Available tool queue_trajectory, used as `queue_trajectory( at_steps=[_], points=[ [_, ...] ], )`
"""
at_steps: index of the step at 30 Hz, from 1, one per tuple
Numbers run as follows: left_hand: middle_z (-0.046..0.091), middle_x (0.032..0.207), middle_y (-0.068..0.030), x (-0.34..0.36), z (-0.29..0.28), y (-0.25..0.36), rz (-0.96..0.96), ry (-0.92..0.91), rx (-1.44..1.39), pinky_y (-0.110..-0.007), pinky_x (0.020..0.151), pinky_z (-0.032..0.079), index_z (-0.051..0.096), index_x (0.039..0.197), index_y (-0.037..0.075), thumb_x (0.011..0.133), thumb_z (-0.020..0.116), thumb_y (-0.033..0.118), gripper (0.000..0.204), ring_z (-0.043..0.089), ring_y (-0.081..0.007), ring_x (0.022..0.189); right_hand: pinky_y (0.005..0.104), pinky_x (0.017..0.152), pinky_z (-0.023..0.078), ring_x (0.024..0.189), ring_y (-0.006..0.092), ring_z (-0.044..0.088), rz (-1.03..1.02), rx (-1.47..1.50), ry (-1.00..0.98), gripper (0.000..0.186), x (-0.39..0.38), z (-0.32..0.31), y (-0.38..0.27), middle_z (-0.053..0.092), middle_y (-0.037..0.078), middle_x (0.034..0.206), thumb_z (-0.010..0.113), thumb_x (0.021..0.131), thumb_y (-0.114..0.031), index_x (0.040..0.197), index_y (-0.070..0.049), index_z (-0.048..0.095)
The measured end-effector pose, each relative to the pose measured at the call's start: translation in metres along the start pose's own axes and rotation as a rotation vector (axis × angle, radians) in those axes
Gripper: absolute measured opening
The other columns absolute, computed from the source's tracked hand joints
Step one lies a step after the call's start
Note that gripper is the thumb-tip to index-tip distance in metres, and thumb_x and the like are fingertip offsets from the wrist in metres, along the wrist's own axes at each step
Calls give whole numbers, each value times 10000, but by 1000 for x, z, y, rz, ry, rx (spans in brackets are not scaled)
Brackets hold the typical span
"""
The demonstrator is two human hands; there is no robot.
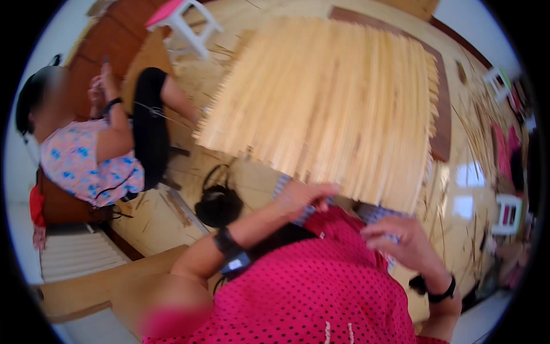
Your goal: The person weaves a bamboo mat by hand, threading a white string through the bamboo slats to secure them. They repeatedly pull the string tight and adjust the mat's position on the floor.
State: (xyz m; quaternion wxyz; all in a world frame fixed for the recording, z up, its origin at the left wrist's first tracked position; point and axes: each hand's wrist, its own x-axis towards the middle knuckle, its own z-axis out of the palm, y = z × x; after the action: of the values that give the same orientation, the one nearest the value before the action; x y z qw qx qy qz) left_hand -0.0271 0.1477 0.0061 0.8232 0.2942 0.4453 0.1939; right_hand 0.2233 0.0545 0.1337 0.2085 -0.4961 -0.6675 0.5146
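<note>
A large mat of pale, narrow wood-like strips lies side by side in front of me, its ends uneven. Its near edge reaches over my lap. At that edge is my left hand, one finger stretched to the right and another bent below with a gap between; nothing shows in it. My right hand hovers just below the mat's near right corner, fingers loosely bent and apart, also with nothing visible in it. Both hands are somewhat blurred. A brown board shows beneath the mat's far and right sides.
At the left a person in a flowered top sits with raised hands. A white stool with a pink seat stands beyond. A black object with a loop lies on the floor left of my arm. Thin strips litter the floor at right, near a white stool.
</note>
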Motion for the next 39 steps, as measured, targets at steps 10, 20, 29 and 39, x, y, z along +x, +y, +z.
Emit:
queue_trajectory(
  at_steps=[10, 20, 29, 39],
  points=[
    [656, 688, -47, -6, 8, 15, 103, -19, -21, -244, 441, 470, 690, 908, 2, 846, 783, 130, 170, 611, -135, 506, 352, 623, 480, 719, 261, 612, -222, -417, 169, 135, 90, -18, 30, 552, 84, 798, 725, 829, -122, 923, -67, 645],
    [654, 700, -52, -5, 4, 9, 67, -11, 3, -241, 427, 471, 675, 948, -5, 862, 752, 93, 152, 603, -131, 491, 384, 542, 492, 735, 253, 610, -420, -601, 179, 115, 107, 4, 45, 511, 47, 806, 664, 824, -190, 871, -132, 576],
    [653, 699, -50, -6, 11, 13, 112, -9, -27, -238, 421, 465, 679, 934, -4, 857, 758, 85, 142, 592, -121, 486, 353, 508, 485, 703, 229, 598, -580, -710, 139, 139, 111, 4, 52, 482, 41, 793, 646, 786, -201, 843, -144, 533],
    [634, 762, -36, -6, 10, 13, 98, 30, 25, -227, 414, 443, 634, 1027, 32, 830, 748, 50, 229, 554, -116, 486, 275, 593, 548, 732, 179, 671, -247, 166, 213, 111, 99, 0, 49, 633, 73, 853, 585, 988, -155, 976, -51, 551]
  ],
)
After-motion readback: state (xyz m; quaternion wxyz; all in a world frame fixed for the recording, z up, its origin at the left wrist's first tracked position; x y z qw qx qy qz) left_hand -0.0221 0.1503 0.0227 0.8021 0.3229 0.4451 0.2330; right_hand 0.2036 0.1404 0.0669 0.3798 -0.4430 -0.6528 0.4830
